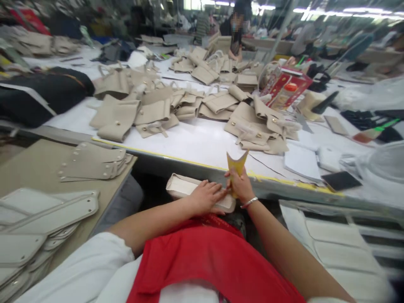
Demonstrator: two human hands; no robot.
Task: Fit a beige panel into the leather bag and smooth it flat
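In my lap, below the table edge, lies a pale box-shaped leather piece (183, 185) with a beige border. Across its top rests my left hand (206, 197), the fingers stretched out and flat on it. My right hand (241, 185), with a bangle at the wrist, is wrapped around a flat yellow tool (237, 163) with a V-notched end pointing up. The tool's lower part reaches the right end of the pale piece; exact contact there is hidden by my fingers.
Beige leather bag pieces (154, 107) are heaped along the white table (189, 139). At left, flat panels (94, 162) lie on a board; pale panels (341, 248) are at right. A red box (287, 88) and dark phone (341, 181) sit on the table. A person (235, 33) stands across.
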